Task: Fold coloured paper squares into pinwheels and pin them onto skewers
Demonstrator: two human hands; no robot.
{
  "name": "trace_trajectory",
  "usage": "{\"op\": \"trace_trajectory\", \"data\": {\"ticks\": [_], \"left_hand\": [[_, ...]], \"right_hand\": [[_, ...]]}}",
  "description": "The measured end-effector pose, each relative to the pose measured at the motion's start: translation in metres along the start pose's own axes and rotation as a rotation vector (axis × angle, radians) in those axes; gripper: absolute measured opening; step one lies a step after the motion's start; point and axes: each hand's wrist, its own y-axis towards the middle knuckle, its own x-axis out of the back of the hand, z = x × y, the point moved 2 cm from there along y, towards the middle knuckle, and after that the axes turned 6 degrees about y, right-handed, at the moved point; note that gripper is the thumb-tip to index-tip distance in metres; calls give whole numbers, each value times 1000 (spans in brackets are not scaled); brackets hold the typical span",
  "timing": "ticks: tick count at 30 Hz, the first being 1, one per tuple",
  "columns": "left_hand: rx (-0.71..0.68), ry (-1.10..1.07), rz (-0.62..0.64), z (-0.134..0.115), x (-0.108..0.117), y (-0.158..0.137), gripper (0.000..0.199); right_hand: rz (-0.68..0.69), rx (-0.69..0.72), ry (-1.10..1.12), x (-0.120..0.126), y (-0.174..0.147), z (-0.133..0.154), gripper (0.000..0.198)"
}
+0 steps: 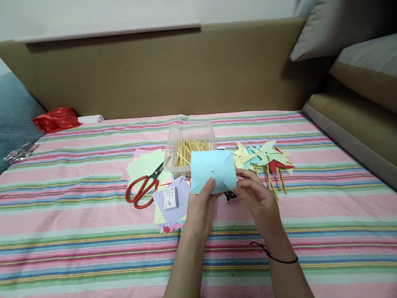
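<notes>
Blue paper square (pixel 214 162), one, with diagonal cuts at its corners and a small mark near the middle: raised above the bedding, in front of the near right corner of the clear plastic box (pixel 190 130). Left hand (pixel 200 209), in front of the box: grasping the square from below, thumb pressed on its face, other fingers mostly hidden behind. Right hand (pixel 258 198), in front and to the right of the box: fingers bent at the square's right edge, whether gripping or only touching cannot be told; black cord (pixel 281 259) at the wrist. Thin wooden sticks (pixel 193 146), a bundle: inside the box. Paper pinwheels (pixel 265 154), several, yellow, blue, pale green and red, on sticks: right of the box. Scissors (pixel 154 176), red-handled: left of the box, over pale green paper (pixel 148 163). Small white carton (pixel 170 198), on lilac paper (pixel 182 203): before the box. Striped cloth (pixel 89 241): beneath the box.
</notes>
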Motion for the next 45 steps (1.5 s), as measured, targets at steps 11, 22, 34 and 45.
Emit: {"op": "trace_trajectory", "data": {"ticks": [11,22,34,45], "left_hand": [[-123,-12,-204,3,10,10,36],[-149,-18,-222,3,13,12,35],[-639,747,146,-21,20,10,7],[-806,1376,335,-26,21,2,21]], "right_hand": [[161,23,-127,-8,1,-4,8],[176,-22,-170,-7,0,-2,8],[-96,-288,284,4,-1,-7,28],[-76,-420,331,3,-2,-8,23]]}}
